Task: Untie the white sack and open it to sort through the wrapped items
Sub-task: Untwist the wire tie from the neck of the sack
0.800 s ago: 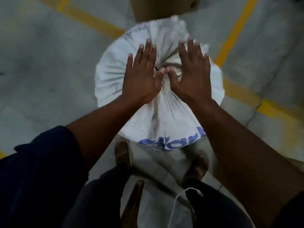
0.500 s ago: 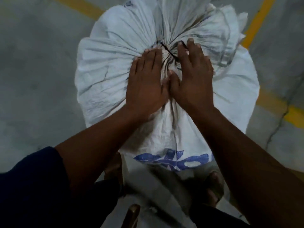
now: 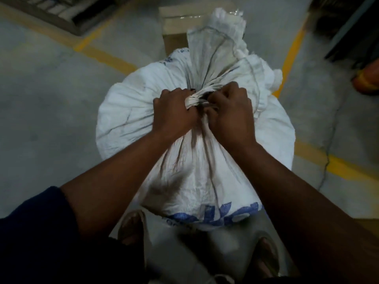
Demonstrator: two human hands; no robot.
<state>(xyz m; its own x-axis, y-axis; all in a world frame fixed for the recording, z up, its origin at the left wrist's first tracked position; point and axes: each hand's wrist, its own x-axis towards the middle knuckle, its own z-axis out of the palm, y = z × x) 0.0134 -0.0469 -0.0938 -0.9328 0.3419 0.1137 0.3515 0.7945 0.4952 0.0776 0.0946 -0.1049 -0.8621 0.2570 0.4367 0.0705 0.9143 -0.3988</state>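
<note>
A full white woven sack (image 3: 131, 124) with blue lettering stands upright on the floor in front of me. Its mouth is gathered into a neck bound with a pale tie (image 3: 193, 100), and the loose top flap (image 3: 213, 46) sticks up behind. My left hand (image 3: 174, 111) is clenched on the left side of the tied neck. My right hand (image 3: 231, 113) is clenched on its right side, fingers curled into the knot. The sack's contents are hidden.
A cardboard box (image 3: 176, 19) sits just behind the sack. Yellow floor lines (image 3: 106, 56) cross the grey concrete. A pallet (image 3: 61, 13) lies at the top left, dark shelving and an orange object (image 3: 367, 78) at the right. My sandalled feet stand below the sack.
Both hands lay flat with fingers spread on the sack's top; now they have curled shut around the tied neck. The view has pulled back, showing the raised flap and box.
</note>
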